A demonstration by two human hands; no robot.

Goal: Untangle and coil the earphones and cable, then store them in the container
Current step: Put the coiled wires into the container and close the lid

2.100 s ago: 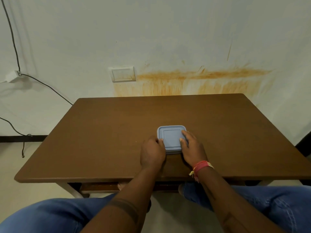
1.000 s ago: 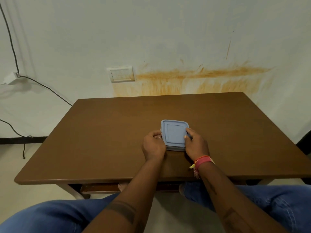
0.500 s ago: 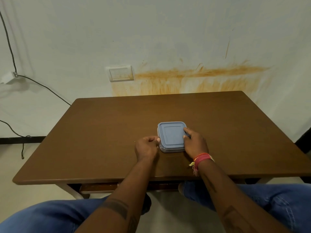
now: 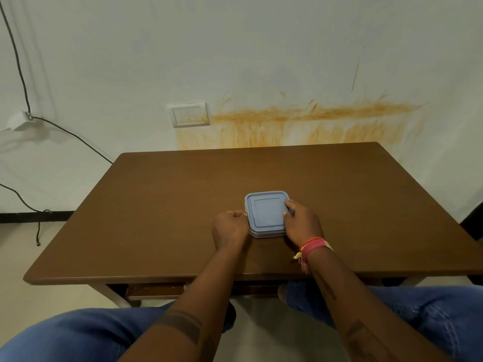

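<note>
A small square container [image 4: 266, 232] with a pale blue lid [image 4: 265, 210] sits flat on the brown table [image 4: 162, 205], near its front middle. The lid covers it, so the earphones and cable are not visible anywhere. My right hand [image 4: 300, 223] rests on the container's right side, fingers on the lid's edge. My left hand [image 4: 230, 228] is curled against the container's left side, thumb at the lid's rim.
The table's far edge meets a stained white wall with a switch plate [image 4: 189, 114]. A black cord [image 4: 65, 131] hangs along the wall at the left. My knees in blue jeans [image 4: 78, 333] are below the table's front edge.
The container was lifted and tilted a second ago, then came back down flat on the table. Both hands have stayed at its sides, the left one shifting slightly outward.
</note>
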